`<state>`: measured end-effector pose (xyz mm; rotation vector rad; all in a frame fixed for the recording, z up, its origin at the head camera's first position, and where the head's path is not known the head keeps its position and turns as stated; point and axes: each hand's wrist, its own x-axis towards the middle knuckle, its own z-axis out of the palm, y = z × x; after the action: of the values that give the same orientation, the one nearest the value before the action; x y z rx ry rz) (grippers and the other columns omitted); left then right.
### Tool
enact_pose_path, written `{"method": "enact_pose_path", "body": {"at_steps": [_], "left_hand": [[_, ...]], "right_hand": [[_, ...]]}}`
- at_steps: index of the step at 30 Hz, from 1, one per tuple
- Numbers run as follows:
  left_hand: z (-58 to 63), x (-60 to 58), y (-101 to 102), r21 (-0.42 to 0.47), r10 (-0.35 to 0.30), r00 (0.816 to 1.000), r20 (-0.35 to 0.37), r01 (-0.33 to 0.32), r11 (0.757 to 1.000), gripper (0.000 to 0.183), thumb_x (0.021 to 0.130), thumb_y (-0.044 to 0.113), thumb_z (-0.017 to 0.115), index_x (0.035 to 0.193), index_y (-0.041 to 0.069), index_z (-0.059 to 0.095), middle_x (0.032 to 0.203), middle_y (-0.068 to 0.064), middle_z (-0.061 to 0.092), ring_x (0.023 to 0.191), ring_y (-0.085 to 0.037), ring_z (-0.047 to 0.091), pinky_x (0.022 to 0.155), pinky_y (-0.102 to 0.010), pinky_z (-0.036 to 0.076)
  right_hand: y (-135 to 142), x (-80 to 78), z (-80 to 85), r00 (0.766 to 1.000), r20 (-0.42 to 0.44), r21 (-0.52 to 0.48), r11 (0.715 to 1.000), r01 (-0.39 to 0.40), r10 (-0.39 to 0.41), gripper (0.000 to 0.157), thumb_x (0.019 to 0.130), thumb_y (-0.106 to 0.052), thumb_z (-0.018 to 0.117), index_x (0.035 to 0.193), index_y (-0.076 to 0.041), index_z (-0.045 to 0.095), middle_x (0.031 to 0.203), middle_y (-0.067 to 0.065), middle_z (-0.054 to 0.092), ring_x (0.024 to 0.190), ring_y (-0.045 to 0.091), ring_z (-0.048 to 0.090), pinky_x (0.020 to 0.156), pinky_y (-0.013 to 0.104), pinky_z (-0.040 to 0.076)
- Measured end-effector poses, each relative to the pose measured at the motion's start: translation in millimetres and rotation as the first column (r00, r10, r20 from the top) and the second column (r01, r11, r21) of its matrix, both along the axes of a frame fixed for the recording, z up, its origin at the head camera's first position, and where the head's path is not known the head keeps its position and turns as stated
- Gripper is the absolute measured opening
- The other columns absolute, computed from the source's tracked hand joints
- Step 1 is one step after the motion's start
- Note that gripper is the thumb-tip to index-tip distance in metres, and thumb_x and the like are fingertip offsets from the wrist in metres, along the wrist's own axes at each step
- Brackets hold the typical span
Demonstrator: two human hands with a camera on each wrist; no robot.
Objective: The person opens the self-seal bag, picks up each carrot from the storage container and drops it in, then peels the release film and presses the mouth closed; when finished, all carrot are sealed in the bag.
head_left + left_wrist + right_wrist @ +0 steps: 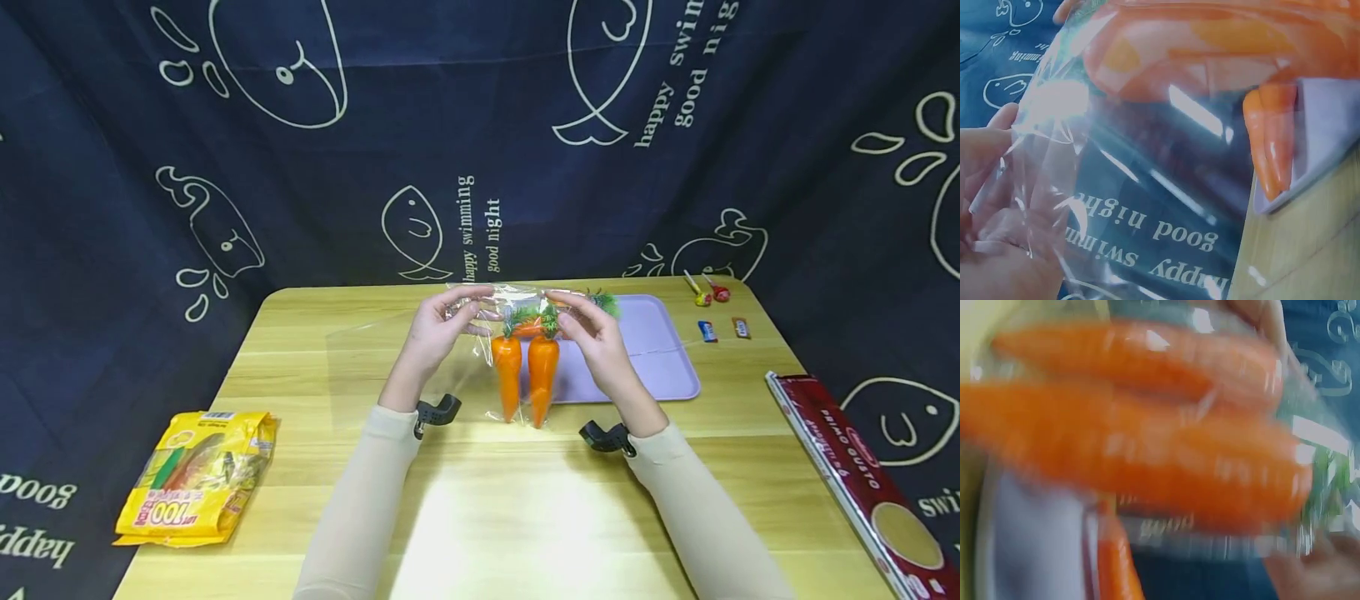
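Both hands hold up a clear plastic bag [1147,156] by its upper part. Inside hang two orange carrots [543,371] with green tops upward and tips down. My left hand [441,327] grips the bag's left side, with the crinkled film between thumb and fingers in the left wrist view. At the right side, my right hand [600,340] pinches it close to the leafy tops. Behind the bag, more carrots [1272,140] lie on a lilac tray [663,342], partly hidden in the head view. The bagged carrots [1147,450] look blurred in the right wrist view.
A yellow printed bag [198,479] lies at the front left. Two lollipops [702,297] and two small wrapped candies [707,331] sit at the back right. A long red spaghetti pack [847,467] runs along the right edge. A dark patterned cloth [360,167] hangs behind the table.
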<state>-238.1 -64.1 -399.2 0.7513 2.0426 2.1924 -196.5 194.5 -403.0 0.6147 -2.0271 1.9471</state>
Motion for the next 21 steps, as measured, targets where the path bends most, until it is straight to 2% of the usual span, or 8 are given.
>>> {"method": "enact_pose_path", "body": {"at_steps": [4,6,8,11,12,14,18,21], "left_hand": [[5.0,5.9,11,-0.022,0.121,0.991,-0.055,-0.123,0.992,0.024,0.097,0.011,0.064,0.121,0.010,0.070,0.125,-0.007,0.068,0.098,-0.030,0.073,0.079,-0.038,0.063],[9.8,12.2,22,0.003,0.253,0.962,-0.103,-0.254,0.967,0.023,0.092,0.015,0.072,0.115,0.009,0.073,0.118,-0.005,0.071,0.091,-0.030,0.074,0.075,-0.036,0.063],[13.3,19.0,35,0.049,0.402,0.904,-0.149,-0.399,0.916,0.027,0.086,0.021,0.080,0.109,0.009,0.074,0.109,-0.005,0.073,0.084,-0.029,0.074,0.070,-0.037,0.063],[15.5,27.1,49,0.104,0.580,0.788,-0.210,-0.571,0.814,0.032,0.078,0.029,0.086,0.102,0.013,0.074,0.098,-0.002,0.073,0.076,-0.021,0.072,0.067,-0.038,0.062],[15.5,28.9,52,0.124,0.612,0.759,-0.222,-0.600,0.790,0.033,0.076,0.030,0.087,0.101,0.013,0.074,0.097,-0.002,0.072,0.075,-0.019,0.071,0.066,-0.038,0.062],[14.9,31.3,55,0.154,0.651,0.723,-0.232,-0.634,0.758,0.032,0.075,0.029,0.088,0.100,0.015,0.073,0.094,-0.002,0.070,0.073,-0.016,0.069,0.065,-0.037,0.061],[14.6,33.3,55,0.157,0.670,0.700,-0.248,-0.653,0.741,0.029,0.076,0.027,0.087,0.098,0.015,0.073,0.092,-0.001,0.068,0.070,-0.014,0.067,0.063,-0.032,0.060],[15.4,32.5,52,0.141,0.658,0.704,-0.267,-0.647,0.749,0.025,0.079,0.024,0.085,0.098,0.013,0.073,0.091,-0.002,0.069,0.068,-0.015,0.066,0.062,-0.028,0.060]], "right_hand": [[-28,11.4,21.6,0.982,0.025,-0.010,0.982,0.190,-0.189,0.028,0.095,-0.008,0.066,0.122,0.001,0.067,0.119,0.014,0.068,0.078,0.011,0.058,0.064,0.016,0.050],[-42,14.1,30.3,0.954,0.003,-0.040,0.954,0.299,-0.299,0.026,0.091,-0.007,0.073,0.114,0.002,0.070,0.111,0.015,0.070,0.079,0.010,0.060,0.064,0.015,0.051],[-55,13.8,34.9,0.921,-0.046,-0.056,0.922,0.383,-0.386,0.026,0.086,-0.007,0.078,0.109,0.002,0.072,0.106,0.017,0.072,0.087,0.015,0.064,0.073,0.019,0.054],[-71,12.1,38.8,0.863,-0.164,-0.066,0.878,0.474,-0.478,0.027,0.079,-0.006,0.084,0.103,0.002,0.073,0.102,0.018,0.072,0.097,0.022,0.063,0.084,0.030,0.050],[-74,11.9,39.2,0.845,-0.201,-0.072,0.868,0.492,-0.496,0.027,0.078,-0.005,0.084,0.101,0.003,0.073,0.101,0.018,0.072,0.098,0.023,0.062,0.085,0.033,0.049],[-78,11.1,38.7,0.817,-0.260,-0.089,0.855,0.511,-0.515,0.026,0.076,-0.002,0.085,0.099,0.004,0.073,0.099,0.019,0.071,0.099,0.026,0.062,0.085,0.036,0.047],[-78,9.2,34.8,0.806,-0.300,-0.109,0.858,0.502,-0.510,0.023,0.077,0.002,0.083,0.097,0.004,0.072,0.097,0.018,0.070,0.096,0.025,0.063,0.079,0.026,0.046],[-73,6.5,31.2,0.838,-0.280,-0.122,0.883,0.454,-0.469,0.020,0.080,0.003,0.080,0.098,0.005,0.072,0.098,0.019,0.070,0.092,0.019,0.062,0.073,0.018,0.045]]}}
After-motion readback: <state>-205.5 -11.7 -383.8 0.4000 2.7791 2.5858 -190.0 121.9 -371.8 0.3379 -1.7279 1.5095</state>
